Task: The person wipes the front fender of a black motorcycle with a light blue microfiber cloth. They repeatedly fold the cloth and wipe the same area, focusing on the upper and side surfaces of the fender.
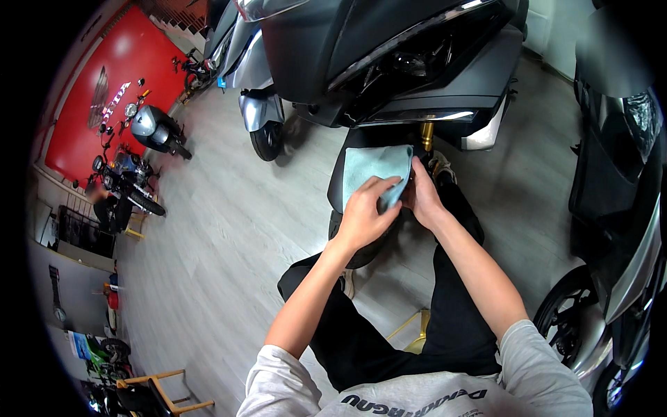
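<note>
A pale turquoise cloth is draped over the black front fender of a dark motor scooter in front of me. My left hand is on the cloth's near part, its fingers bent and gripping the fabric. At the cloth's right edge, my right hand has hold of the side, the thumb pointing up along it. Some of the right fingers are hidden behind the cloth and fender. Just beyond my right hand stands a gold fork tube. Below the fender, the front tyre shows between my knees.
The scooter's dark front body and headlight overhang my hands. Another scooter stands close on my right, a silver one at far left. I sit on a yellow-framed seat. A wooden-framed chair is at lower left.
</note>
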Action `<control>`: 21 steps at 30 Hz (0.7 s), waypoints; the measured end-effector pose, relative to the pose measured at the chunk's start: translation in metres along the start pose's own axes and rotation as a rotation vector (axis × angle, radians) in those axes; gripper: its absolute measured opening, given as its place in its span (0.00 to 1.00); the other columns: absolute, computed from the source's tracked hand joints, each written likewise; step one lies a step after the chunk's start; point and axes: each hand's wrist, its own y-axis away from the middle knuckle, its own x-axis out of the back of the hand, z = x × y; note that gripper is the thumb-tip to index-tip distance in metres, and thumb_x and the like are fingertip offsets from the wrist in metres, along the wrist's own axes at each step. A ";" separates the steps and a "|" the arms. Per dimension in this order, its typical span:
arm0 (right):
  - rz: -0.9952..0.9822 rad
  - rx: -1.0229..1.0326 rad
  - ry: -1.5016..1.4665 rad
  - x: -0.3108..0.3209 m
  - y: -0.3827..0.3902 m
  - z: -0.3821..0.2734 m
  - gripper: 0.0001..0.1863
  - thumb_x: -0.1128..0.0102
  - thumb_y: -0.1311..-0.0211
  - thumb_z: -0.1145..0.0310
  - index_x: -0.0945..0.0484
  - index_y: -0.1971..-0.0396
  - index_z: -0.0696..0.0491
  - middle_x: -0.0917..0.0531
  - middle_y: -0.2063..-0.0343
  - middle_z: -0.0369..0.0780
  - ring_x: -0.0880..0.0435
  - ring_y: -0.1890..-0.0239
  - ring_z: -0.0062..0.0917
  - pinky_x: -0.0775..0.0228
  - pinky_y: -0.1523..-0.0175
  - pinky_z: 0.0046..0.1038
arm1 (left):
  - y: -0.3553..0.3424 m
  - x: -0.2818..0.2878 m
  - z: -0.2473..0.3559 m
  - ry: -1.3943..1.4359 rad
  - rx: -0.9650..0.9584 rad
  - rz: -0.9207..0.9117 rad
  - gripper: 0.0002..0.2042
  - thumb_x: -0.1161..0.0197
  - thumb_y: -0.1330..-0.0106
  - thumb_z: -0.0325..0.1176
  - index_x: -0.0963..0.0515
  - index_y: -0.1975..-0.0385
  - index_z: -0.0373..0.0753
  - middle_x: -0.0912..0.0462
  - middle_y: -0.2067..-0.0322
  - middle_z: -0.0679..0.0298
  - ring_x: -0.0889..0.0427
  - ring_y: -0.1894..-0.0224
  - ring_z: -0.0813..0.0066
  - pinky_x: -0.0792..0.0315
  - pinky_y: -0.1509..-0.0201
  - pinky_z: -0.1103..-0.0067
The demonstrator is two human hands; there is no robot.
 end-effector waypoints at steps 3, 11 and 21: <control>-0.048 0.026 -0.025 0.004 -0.002 -0.001 0.30 0.52 0.29 0.39 0.24 0.47 0.51 0.18 0.54 0.36 0.21 0.53 0.23 0.31 0.44 0.30 | 0.008 -0.004 -0.005 0.023 -0.068 -0.073 0.22 0.32 0.45 0.31 0.21 0.48 0.35 0.17 0.54 0.55 0.18 0.58 0.62 0.25 0.56 0.73; -0.030 0.215 0.127 0.011 -0.013 0.017 0.17 0.42 0.36 0.70 0.23 0.49 0.61 0.17 0.55 0.41 0.19 0.53 0.24 0.28 0.48 0.29 | 0.028 -0.008 -0.053 -0.129 0.103 0.517 0.16 0.35 0.40 0.31 0.23 0.51 0.37 0.20 0.52 0.59 0.21 0.51 0.64 0.28 0.52 0.73; 0.408 1.045 1.252 -0.039 -0.042 -0.022 0.22 0.38 0.46 0.69 0.25 0.51 0.61 0.19 0.55 0.51 0.22 0.50 0.46 0.33 0.41 0.41 | 0.015 -0.011 -0.072 0.369 0.407 0.551 0.17 0.35 0.38 0.24 0.27 0.50 0.33 0.20 0.66 0.65 0.25 0.67 0.82 0.28 0.58 0.82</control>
